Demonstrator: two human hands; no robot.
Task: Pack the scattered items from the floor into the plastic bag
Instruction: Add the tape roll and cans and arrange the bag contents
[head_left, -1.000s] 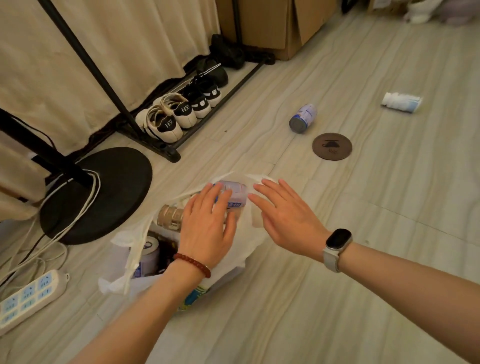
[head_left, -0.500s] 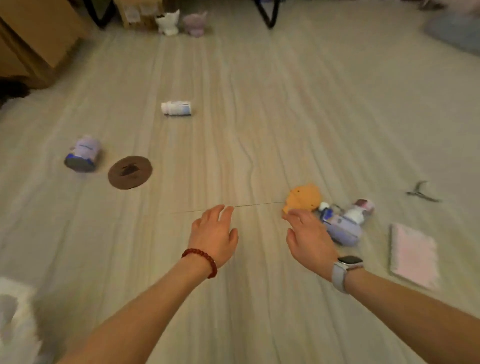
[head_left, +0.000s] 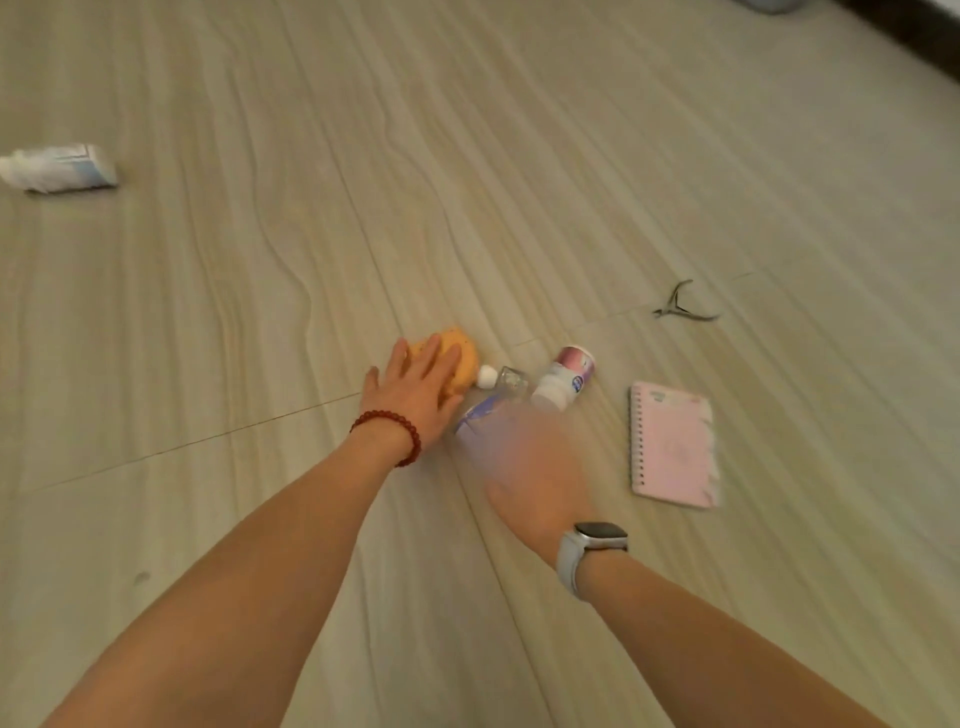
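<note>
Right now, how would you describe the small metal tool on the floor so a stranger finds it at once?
Start at the pink spiral notebook lying on the pale floor to the right of both hands. Look beyond its far edge, further from the person. The metal tool lies there alone: thin, grey, with two spread handles, unlike the bottles nearby.

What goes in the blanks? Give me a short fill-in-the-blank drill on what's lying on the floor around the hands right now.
1. The left hand lies spread over the ____ round item.
2. The notebook with spiral binding has a ____ cover.
3. The watch is on the ____ wrist.
4. The metal nippers lie on the floor, farther away than the ____.

Missing words: orange; pink; right; notebook
</note>
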